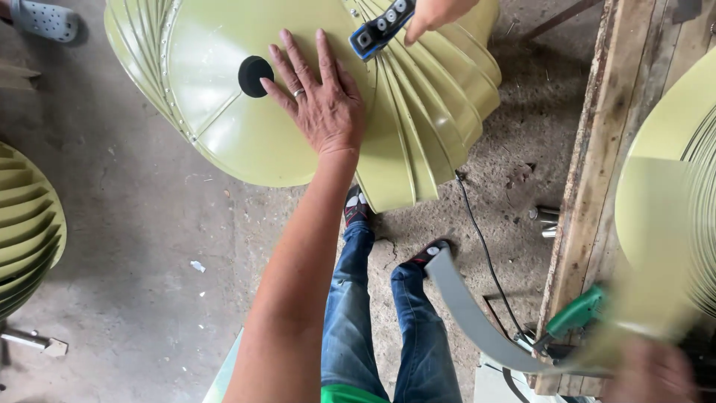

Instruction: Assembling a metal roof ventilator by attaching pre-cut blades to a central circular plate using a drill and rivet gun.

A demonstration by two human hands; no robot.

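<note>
Left hand (322, 104) flat, fingers spread, pressing the pale green vent dome (224, 127) at upper centre; right hand (650, 371) at lower right, blurred, gripping a curved grey metal strip (466, 310)

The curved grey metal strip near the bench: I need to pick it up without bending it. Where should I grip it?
Probably at the free upper end of the grey strip, coming from the open floor side by the shoes. That end stands clear, while the lower end runs under the blurred right hand beside the green tool. The left hand lies flat on the yellow-green vent.
</note>
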